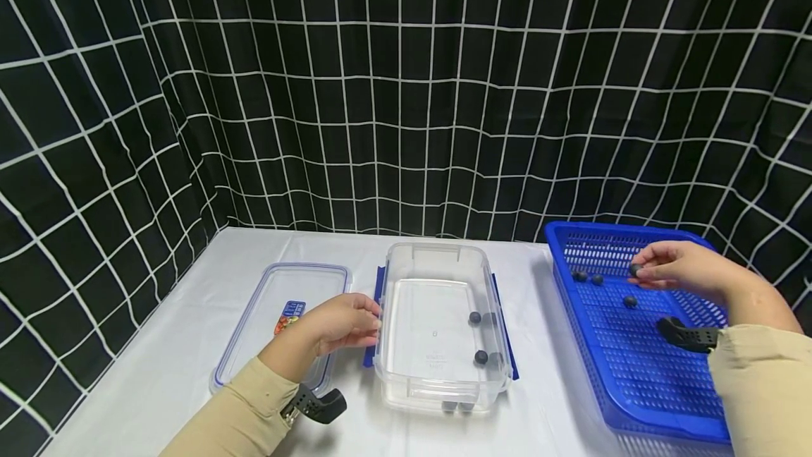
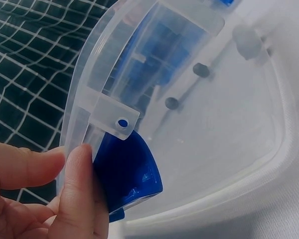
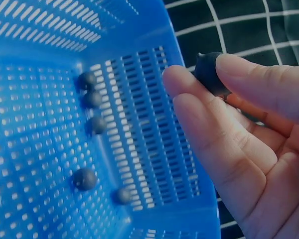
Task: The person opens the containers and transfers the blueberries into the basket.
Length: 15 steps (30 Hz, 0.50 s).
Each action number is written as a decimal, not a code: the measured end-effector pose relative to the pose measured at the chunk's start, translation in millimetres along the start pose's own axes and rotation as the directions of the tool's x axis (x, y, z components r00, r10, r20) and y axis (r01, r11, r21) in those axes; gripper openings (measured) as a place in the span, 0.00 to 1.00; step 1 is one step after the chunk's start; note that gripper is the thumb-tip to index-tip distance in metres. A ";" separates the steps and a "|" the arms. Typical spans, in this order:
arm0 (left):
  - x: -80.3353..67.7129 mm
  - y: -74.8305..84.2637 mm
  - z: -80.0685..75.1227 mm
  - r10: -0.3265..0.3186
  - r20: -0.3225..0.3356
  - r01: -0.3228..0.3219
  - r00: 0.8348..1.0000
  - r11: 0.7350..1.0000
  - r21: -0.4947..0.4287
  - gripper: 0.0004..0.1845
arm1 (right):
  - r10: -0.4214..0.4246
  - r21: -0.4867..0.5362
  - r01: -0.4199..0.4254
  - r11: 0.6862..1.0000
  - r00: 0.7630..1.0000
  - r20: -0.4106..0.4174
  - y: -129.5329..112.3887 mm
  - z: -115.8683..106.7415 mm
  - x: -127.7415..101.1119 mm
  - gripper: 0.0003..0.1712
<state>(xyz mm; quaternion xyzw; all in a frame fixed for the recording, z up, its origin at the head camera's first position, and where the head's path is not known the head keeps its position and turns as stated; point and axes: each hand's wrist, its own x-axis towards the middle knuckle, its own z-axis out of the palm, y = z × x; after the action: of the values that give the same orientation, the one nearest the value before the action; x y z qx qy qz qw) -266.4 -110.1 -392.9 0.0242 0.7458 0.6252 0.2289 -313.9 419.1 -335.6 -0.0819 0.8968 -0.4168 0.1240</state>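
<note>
My left hand [image 1: 345,323] grips the left rim of a clear plastic container [image 1: 415,316], thumb and fingers on either side of its wall, beside a blue side latch [image 2: 127,169]. Small dark blueberry-like balls [image 1: 481,357] lie inside along the container's right side, and their images repeat in its walls. Over the far part of a blue plastic basket [image 1: 624,365], my right hand [image 1: 681,273] pinches one blueberry-like ball [image 3: 209,74] between thumb and fingertips. Several more such balls [image 3: 84,179] lie on the basket's floor, near its perforated wall.
A clear lid [image 1: 254,337] with a blue-edged seal and a coloured label lies left of the container, partly behind the left forearm. White cloth [image 1: 529,344] covers the table. A black curtain [image 1: 406,111] with a white grid hangs behind and at the sides.
</note>
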 end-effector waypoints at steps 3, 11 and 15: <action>0.8 -0.8 0.2 -0.003 -0.001 0.003 1.000 1.000 -0.011 0.11 | 0.003 0.021 -0.003 1.000 1.000 -0.002 6.1 -2.9 -3.5 0.20; 0.0 -0.7 0.0 0.011 -0.004 -0.011 1.000 0.999 -0.031 0.11 | 0.006 0.063 -0.005 0.998 1.000 -0.008 19.3 -9.7 -7.1 0.18; -2.0 0.7 0.9 0.012 -0.007 -0.012 1.000 0.999 -0.030 0.11 | 0.007 0.086 -0.007 0.996 1.000 -0.004 23.7 -12.2 -7.8 0.18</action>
<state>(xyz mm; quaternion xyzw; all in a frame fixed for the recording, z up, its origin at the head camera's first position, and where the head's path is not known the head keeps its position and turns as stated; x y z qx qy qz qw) -264.5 -109.8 -391.7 0.0229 0.7369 0.6378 0.2230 -311.0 445.1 -345.1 -0.0726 0.8786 -0.4547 0.1271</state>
